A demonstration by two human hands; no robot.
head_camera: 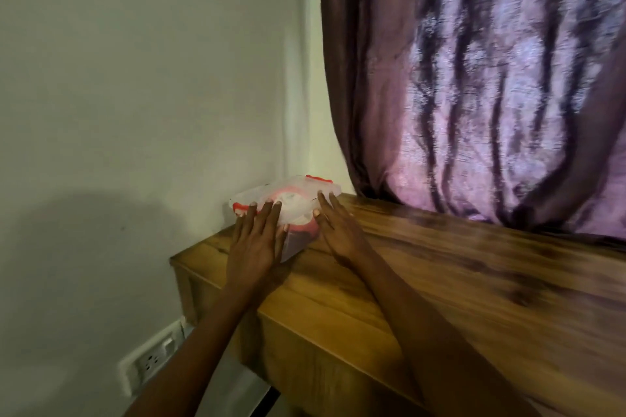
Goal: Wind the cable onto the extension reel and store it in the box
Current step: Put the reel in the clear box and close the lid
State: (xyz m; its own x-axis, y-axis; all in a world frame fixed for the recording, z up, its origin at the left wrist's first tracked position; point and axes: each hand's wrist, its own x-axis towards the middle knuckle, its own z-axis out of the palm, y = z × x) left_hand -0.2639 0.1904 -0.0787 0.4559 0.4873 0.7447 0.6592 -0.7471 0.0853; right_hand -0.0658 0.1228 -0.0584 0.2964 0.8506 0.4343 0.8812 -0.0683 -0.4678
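Note:
A clear plastic box [291, 195] with a lid and red clips stands at the far left corner of the wooden table [440, 274], close to the wall. Through its lid and side I see a white and red shape, the extension reel [294, 205], though it is blurred. My left hand [257, 240] lies flat with straight fingers against the box's near left side and lid edge. My right hand [338, 230] rests flat against the box's right side, fingers stretched along it. Neither hand curls around anything.
A purple-brown curtain [491, 85] hangs behind the table on the right, its hem touching the tabletop. A pale wall [135, 95] borders the table on the left. A white wall socket [149, 362] sits low on that wall, below the table's edge.

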